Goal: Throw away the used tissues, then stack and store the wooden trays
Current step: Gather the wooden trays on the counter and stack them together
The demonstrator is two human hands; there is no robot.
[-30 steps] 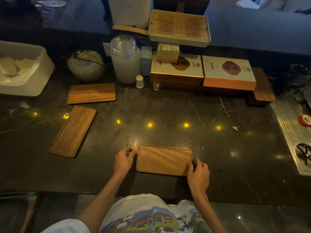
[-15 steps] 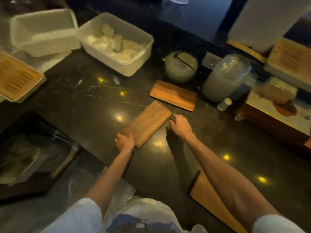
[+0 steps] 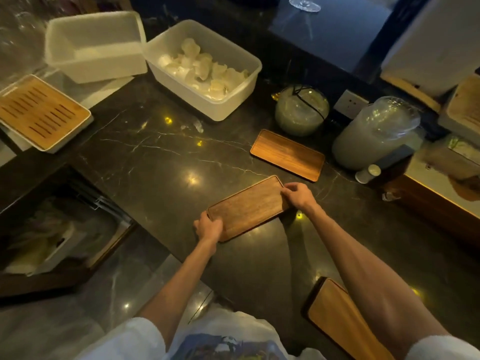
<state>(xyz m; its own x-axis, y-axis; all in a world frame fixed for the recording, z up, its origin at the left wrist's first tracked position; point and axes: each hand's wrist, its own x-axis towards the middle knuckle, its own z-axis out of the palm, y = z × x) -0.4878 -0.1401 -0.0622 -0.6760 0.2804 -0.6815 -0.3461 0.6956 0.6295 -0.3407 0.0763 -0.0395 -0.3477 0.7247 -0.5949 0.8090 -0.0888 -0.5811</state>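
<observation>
So, L to R: open bin (image 3: 52, 235) w/ crumpled tissues sits low at far left, below the counter (image 3: 161, 157). Left hand (image 3: 209, 228) is closed on the near-left end of the middle wooden tray (image 3: 246, 207), which lies diagonal near the counter edge; right hand (image 3: 298, 196) pinches its far-right end (fingers curled over the rim). Second tray (image 3: 287, 155) lies just beyond, apart, by a glass jar (image 3: 301, 110). Third tray (image 3: 340, 318) sits bottom right, partly under the right forearm.

On the counter (image 3: 155, 162), I have one wooden tray (image 3: 246, 207) centred, a second tray (image 3: 287, 155) behind-right beside the glass jar (image 3: 301, 110), a third tray (image 3: 337, 315) near-right.
</observation>
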